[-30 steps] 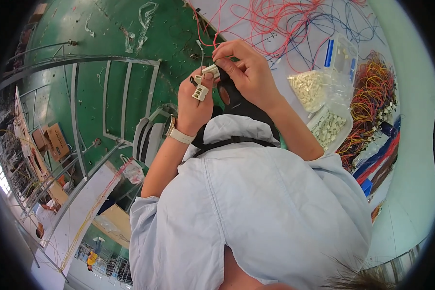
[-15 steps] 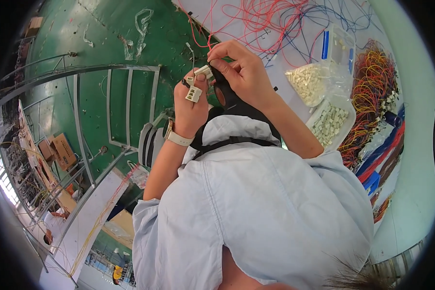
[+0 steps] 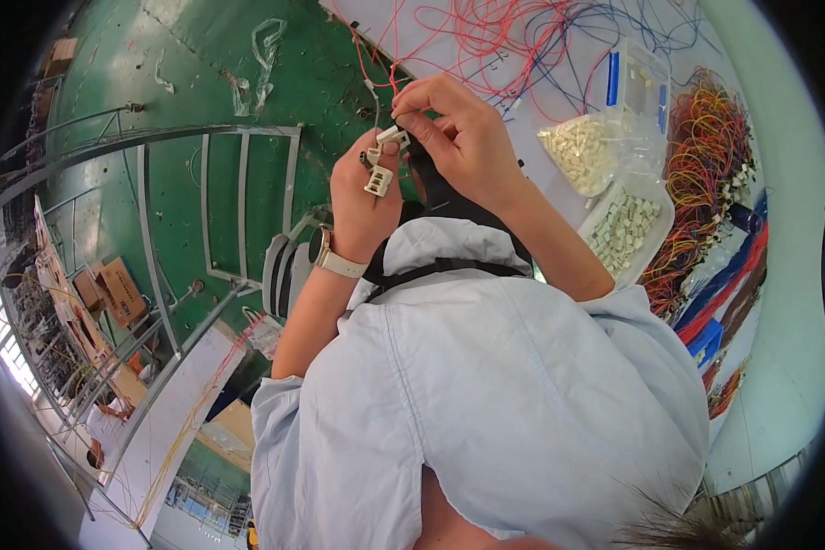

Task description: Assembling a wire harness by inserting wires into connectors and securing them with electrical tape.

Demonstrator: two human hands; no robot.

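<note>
My left hand (image 3: 359,203) is closed around small white plastic connector housings. One connector (image 3: 393,137) pokes out past its thumb toward the other hand, and a slotted connector (image 3: 378,181) lies against the hand nearer my body. A thin grey lead (image 3: 373,92) rises from the same bunch. Just to the right, my right hand (image 3: 467,147) pinches a red wire (image 3: 394,78) between thumb and forefinger, close to the held connector. The fingertips hide the wire's end, so whether it sits inside the housing cannot be made out.
Loose red wires (image 3: 486,41) and blue wires (image 3: 573,69) tangle across the white tabletop. Right of my arm are a bag of cream connectors (image 3: 577,151), a tub of connectors (image 3: 623,225) and a wire heap (image 3: 701,183). A metal frame (image 3: 206,202) stands left.
My left hand has shifted slightly right with the connectors, bringing them closer to my right fingertips. The right hand keeps its pinch in nearly the same place.
</note>
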